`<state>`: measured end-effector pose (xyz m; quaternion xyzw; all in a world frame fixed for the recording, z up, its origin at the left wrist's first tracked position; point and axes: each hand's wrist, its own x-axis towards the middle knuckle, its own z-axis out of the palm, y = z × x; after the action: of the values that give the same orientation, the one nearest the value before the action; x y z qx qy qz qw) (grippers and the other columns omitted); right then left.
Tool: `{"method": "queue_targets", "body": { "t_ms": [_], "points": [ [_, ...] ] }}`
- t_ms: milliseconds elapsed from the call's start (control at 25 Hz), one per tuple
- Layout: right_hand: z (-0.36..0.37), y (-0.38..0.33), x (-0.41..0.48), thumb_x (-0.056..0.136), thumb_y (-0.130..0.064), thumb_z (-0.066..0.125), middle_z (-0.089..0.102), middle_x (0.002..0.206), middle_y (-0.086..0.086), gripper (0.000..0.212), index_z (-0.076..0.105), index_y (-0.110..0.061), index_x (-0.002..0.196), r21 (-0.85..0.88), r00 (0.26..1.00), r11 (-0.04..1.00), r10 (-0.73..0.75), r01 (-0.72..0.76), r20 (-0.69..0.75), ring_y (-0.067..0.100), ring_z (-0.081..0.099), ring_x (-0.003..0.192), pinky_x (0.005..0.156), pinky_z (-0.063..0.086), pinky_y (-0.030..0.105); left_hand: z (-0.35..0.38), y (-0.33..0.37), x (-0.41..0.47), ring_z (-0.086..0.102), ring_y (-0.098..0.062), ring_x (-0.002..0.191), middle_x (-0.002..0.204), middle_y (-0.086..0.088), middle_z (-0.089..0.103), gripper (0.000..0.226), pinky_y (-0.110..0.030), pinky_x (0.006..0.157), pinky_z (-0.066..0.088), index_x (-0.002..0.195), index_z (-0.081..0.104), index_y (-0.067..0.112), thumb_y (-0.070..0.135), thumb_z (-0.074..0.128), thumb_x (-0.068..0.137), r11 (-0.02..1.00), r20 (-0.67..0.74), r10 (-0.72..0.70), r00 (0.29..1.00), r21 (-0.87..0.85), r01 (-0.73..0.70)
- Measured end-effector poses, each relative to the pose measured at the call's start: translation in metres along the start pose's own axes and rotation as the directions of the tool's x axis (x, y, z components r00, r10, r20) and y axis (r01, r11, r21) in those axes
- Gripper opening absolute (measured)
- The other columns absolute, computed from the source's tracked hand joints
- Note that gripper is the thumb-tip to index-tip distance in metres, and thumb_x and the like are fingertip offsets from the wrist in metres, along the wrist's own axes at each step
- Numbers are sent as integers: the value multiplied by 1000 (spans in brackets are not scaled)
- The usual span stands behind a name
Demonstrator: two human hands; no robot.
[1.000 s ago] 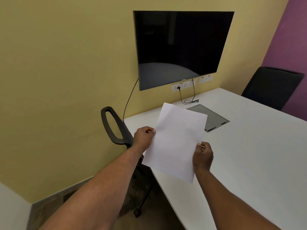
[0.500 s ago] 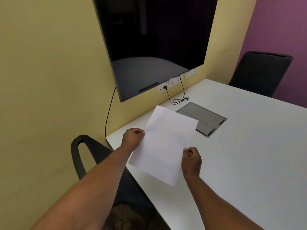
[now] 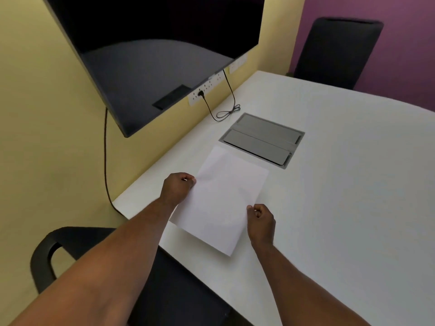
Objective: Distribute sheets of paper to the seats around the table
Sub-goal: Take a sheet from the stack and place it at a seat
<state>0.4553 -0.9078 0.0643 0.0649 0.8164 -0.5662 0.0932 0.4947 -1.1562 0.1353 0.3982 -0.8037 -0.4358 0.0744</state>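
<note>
At far left, a black chair (image 3: 77,250) is standing tucked against the near corner of the white table (image 3: 353,184), its seat running under both forearms. A thin cable (image 3: 105,161) is hanging down the yellow wall from the dark screen (image 3: 160,55) mounted above the table's end. Below the screen's edge, a wall socket (image 3: 204,90) is carrying a plug whose cord (image 3: 226,111) is lying looped on the tabletop.

The left hand (image 3: 179,188) is gripping the left edge of the sheet (image 3: 221,198), fingers curled in tight with the thumb pressing on top. The sheet is lying at or just over the table near its front corner, skewed so its far corner is pointing toward the grey hatch (image 3: 261,140) set into the tabletop; whether it is fully flat I cannot tell. The right hand (image 3: 261,220) is pinching the sheet's right edge near the lower corner, fingers closed narrowly on it.

At far right, a second black chair (image 3: 334,52) is standing at the table's far side against the purple wall.
</note>
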Motion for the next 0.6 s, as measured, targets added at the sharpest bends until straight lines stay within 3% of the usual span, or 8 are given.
{"method": "queue_targets", "body": {
  "t_ms": [400,600],
  "points": [
    [56,68,27,90,-33,67,66,75,-4,18,67,-16,85,-119,976,969,213,-218,-47,18,63,73,69,46,29,64,-72,83,69,-22,95,96,0,78,15,-33,88,55,92,80,19,28,70,86,987,187,-56,981,157,27],
    [71,93,36,90,-36,67,70,82,-1,20,70,-17,86,-183,963,946,268,-269,-32,21,65,79,71,47,30,91,-106,98,69,-23,95,96,0,78,9,-30,83,53,82,77,25,29,69,86,973,203,-103,974,225,56]
  ]
}}
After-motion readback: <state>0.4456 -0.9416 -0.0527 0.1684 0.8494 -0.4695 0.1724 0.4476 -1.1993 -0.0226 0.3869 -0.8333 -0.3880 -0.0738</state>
